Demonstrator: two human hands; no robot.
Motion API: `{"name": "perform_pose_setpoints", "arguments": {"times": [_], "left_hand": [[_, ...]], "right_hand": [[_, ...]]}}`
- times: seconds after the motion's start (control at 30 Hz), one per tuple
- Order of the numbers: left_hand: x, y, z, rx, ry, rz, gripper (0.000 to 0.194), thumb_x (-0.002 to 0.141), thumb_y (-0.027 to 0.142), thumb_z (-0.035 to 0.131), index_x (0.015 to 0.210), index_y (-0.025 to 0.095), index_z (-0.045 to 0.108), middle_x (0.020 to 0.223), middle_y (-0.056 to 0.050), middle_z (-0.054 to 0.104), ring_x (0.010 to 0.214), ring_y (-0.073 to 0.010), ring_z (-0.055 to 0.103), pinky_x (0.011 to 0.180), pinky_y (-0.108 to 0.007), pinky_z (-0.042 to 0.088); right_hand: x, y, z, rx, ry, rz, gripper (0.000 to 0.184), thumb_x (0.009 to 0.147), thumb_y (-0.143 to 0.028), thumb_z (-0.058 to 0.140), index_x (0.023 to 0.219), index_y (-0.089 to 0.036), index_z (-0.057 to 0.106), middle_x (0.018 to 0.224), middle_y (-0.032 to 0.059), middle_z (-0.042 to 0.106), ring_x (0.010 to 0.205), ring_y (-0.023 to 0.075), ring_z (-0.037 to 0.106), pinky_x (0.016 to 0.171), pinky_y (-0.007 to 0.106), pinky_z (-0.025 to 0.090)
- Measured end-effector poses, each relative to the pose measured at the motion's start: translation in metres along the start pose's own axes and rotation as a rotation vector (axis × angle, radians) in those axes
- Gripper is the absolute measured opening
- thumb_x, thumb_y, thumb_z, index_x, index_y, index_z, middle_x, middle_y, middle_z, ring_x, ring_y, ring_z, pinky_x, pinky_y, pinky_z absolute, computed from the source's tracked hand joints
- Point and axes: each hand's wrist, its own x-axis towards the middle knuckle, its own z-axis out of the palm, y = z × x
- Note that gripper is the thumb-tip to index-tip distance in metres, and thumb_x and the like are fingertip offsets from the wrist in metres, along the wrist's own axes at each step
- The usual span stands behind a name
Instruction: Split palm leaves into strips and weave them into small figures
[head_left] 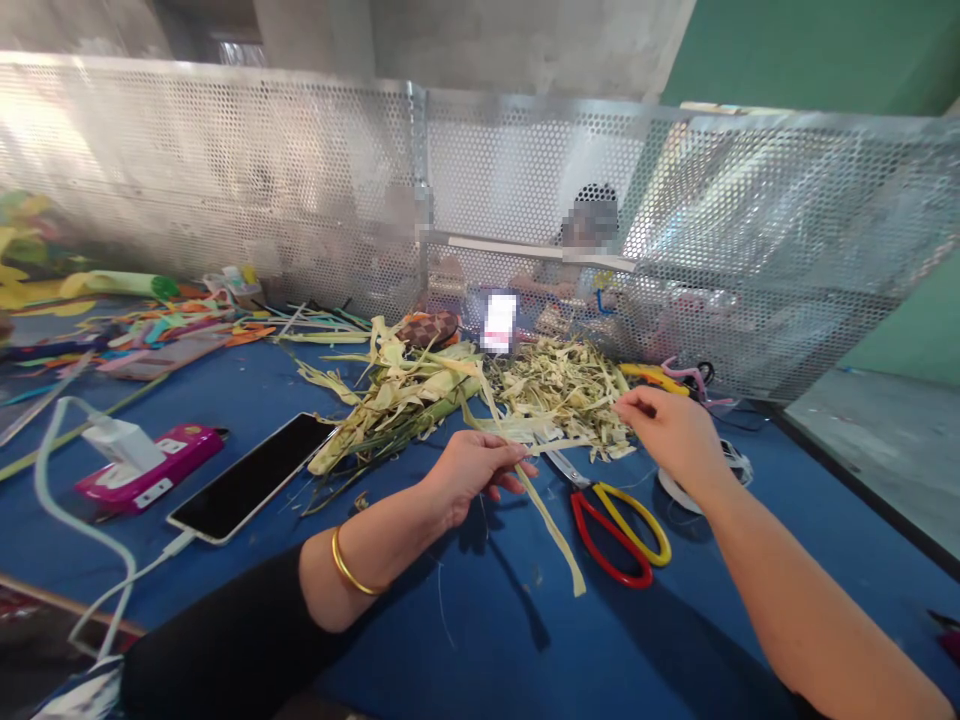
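My left hand (476, 470) is closed in a pinch on pale dried husk strips (551, 525) above the blue table. One strip hangs down past the fingers, and another sticks out to the right. My right hand (671, 425) is raised to the right with thumb and fingers pinched together; whatever they hold is too thin or hidden to make out. Between and below the hands lie scissors (611, 525) with one red and one yellow handle, blades under the strips. Beyond my hands are a bundle of dry husks (405, 395) and a heap of husk scraps (570, 385).
On the left are a black-screened phone (259, 475), a magenta power strip (154, 470) with a white charger and cable, and colourful strips (172, 335). A white spool (682, 490) sits behind my right wrist. A perforated metal screen (300, 180) borders the table; people are behind it.
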Motion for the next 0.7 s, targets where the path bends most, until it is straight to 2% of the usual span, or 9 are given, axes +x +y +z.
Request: {"name": "perform_pose_setpoints", "arguments": {"times": [0.07,0.1,0.13,0.2,0.27,0.37,0.43,0.53,0.7], "left_hand": [[-0.002,-0.001,0.003,0.056,-0.012,0.019,0.018,0.078,0.023,0.061,0.066,0.011,0.067,0.079,-0.01,0.072,0.046,-0.0072,0.058,0.036,-0.016,0.033],[-0.003,-0.002,0.004,0.091,-0.031,0.025,0.019,0.078,0.024,0.061,0.065,0.011,0.066,0.079,-0.01,0.072,0.046,-0.0077,0.058,0.036,-0.016,0.033],[-0.004,-0.003,0.006,0.129,-0.05,0.029,0.019,0.078,0.025,0.06,0.065,0.011,0.067,0.079,-0.009,0.073,0.046,-0.0082,0.059,0.035,-0.016,0.032],[-0.006,-0.006,0.011,0.213,-0.084,0.031,0.021,0.078,0.027,0.058,0.065,0.012,0.067,0.078,-0.009,0.072,0.047,-0.0093,0.06,0.035,-0.016,0.031],[-0.008,-0.011,0.014,0.307,-0.105,0.03,0.025,0.077,0.032,0.058,0.064,0.012,0.066,0.075,-0.009,0.072,0.046,-0.0104,0.06,0.034,-0.017,0.03],[-0.008,-0.016,0.017,0.417,-0.136,0.029,0.032,0.076,0.04,0.058,0.061,0.012,0.064,0.072,-0.009,0.071,0.042,-0.0108,0.058,0.033,-0.017,0.03],[-0.008,-0.016,0.016,0.398,-0.146,0.011,0.033,0.076,0.042,0.058,0.063,0.012,0.063,0.075,-0.009,0.072,0.04,-0.0103,0.058,0.032,-0.018,0.029],[-0.007,-0.01,0.013,0.205,-0.13,-0.073,0.031,0.081,0.039,0.052,0.071,0.012,0.064,0.076,-0.009,0.072,0.042,-0.0105,0.059,0.032,-0.017,0.026],[0.0,-0.001,0.005,-0.187,-0.039,-0.171,0.015,0.077,0.019,0.052,0.07,0.012,0.062,0.062,-0.004,0.066,0.051,-0.0102,0.062,0.032,-0.016,0.017]], "right_hand": [[-0.004,-0.012,0.001,0.008,0.117,-0.024,0.02,0.075,-0.036,0.055,0.069,-0.021,0.066,0.066,0.0036,0.065,0.061,0.0184,0.054,0.059,0.03,0.036],[-0.008,-0.02,0.004,0.086,0.086,-0.055,0.02,0.075,-0.037,0.056,0.072,-0.021,0.067,0.075,0.0051,0.067,0.068,0.0195,0.056,0.062,0.03,0.038],[-0.012,-0.029,0.008,0.174,0.005,-0.062,0.022,0.076,-0.039,0.056,0.075,-0.021,0.068,0.078,0.0052,0.068,0.07,0.0196,0.057,0.064,0.03,0.039],[-0.022,-0.048,0.019,0.341,-0.182,-0.009,0.025,0.074,-0.042,0.058,0.082,-0.02,0.068,0.068,0.0023,0.062,0.063,0.017,0.054,0.059,0.028,0.04],[-0.031,-0.061,0.03,0.483,-0.3,0.03,0.029,0.071,-0.042,0.061,0.088,-0.019,0.066,0.062,-0.0018,0.055,0.057,0.0143,0.049,0.055,0.027,0.039],[-0.041,-0.072,0.038,0.601,-0.364,0.044,0.021,0.074,-0.04,0.059,0.072,-0.019,0.06,0.054,-0.0041,0.049,0.052,0.0124,0.045,0.05,0.025,0.036],[-0.045,-0.073,0.037,0.575,-0.307,0.018,0.023,0.079,-0.038,0.055,0.065,-0.02,0.056,0.052,-0.0039,0.049,0.051,0.0125,0.047,0.051,0.025,0.037],[-0.05,-0.074,0.031,0.382,-0.136,-0.112,0.018,0.084,-0.035,0.051,0.075,-0.021,0.058,0.059,-0.0008,0.059,0.056,0.0148,0.056,0.055,0.025,0.04],[-0.065,-0.077,0.036,-0.201,0.106,-0.607,0.018,0.089,-0.02,0.045,0.078,-0.02,0.058,0.064,0.0019,0.063,0.057,0.0149,0.057,0.055,0.026,0.036]]}}
